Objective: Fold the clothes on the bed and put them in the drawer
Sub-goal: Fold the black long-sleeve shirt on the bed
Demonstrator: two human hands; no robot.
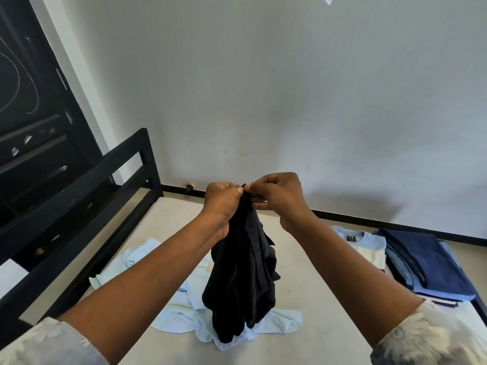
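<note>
you held the black shirt [242,272] up over the mattress [329,325], both hands pinching nearly the same spot at its top edge. your left hand [222,200] gripped the cloth from the left and your right hand [279,198] from the right, thumbs almost touching; neither was loose. the garment hung straight down from that pinch, so its long axis ran vertical, bunched into a narrow column. i couldn't tell whether its lower end touched the crumpled light blue shirt [147,262] lying under it. both hands were level and equally near. with the grips so close together, i judged the next move called for drawing the hands apart along the top edge to spread the shirt before laying it flat. the folded stack [432,264] lay well off to your right, the dark drawer unit [39,159] beyond the bed frame [79,180] to your left.
</note>
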